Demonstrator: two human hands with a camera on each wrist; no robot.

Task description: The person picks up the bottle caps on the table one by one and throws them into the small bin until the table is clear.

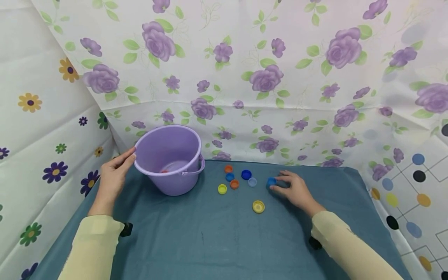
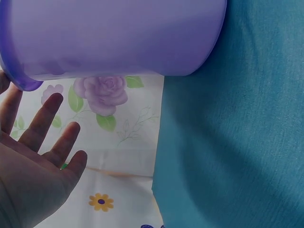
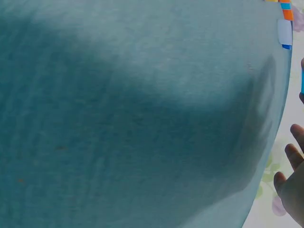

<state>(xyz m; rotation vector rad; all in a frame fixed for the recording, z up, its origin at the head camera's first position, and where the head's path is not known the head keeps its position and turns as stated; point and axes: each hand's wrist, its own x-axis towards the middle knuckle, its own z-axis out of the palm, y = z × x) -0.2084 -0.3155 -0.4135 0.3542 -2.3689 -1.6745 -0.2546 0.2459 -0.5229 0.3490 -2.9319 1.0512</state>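
A purple bucket (image 1: 176, 186) with its handle hanging on the right side stands at the back left. My left hand (image 1: 112, 175) pinches its rim between thumb and forefinger; in the left wrist view the other fingers (image 2: 66, 142) spread apart below the bucket wall. Something small and red lies inside the bucket, mostly hidden. With thumb and fingertips, my right hand (image 1: 294, 189) pinches a blue bottle cap (image 1: 271, 182) just above the cloth. Beside it lie a light blue cap (image 1: 252, 182), a dark blue cap (image 1: 246, 174) and a larger yellow lid (image 1: 258, 207).
Between bucket and right hand lie two orange caps (image 1: 228, 168), another blue cap (image 1: 230, 177) and a small yellow cap (image 1: 222, 189). A blue-green cloth (image 1: 196, 241) covers the table. Flowered sheets (image 1: 241, 77) hang behind it and at the left; a dotted sheet (image 1: 413, 210) hangs at the right.
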